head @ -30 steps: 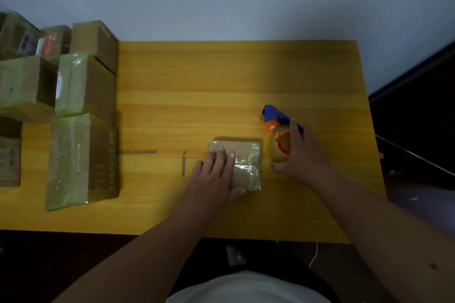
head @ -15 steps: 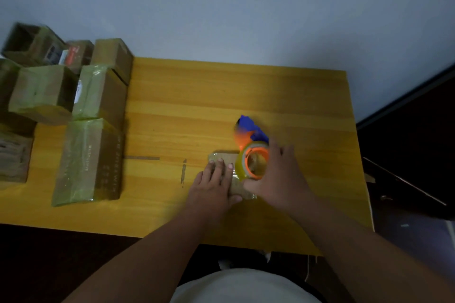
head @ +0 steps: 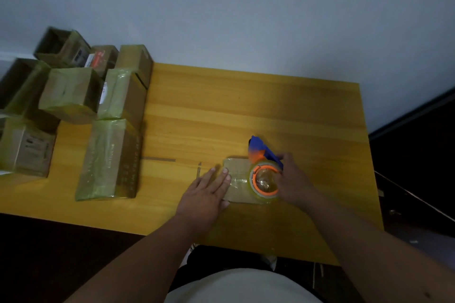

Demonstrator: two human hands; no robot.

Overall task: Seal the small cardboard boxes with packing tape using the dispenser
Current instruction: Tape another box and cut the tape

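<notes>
Trouble would come if our left hand [head: 205, 194], lying flat on the small box [head: 237, 181] near the table's [head: 246, 106] front edge, lets it slide as we pull: the tape could wrinkle or run crooked. Our right hand [head: 294, 183] grips the tape dispenser [head: 264, 172] over the box's right end. Taped boxes [head: 110, 157] stand well apart at the left, blocking nothing.
</notes>
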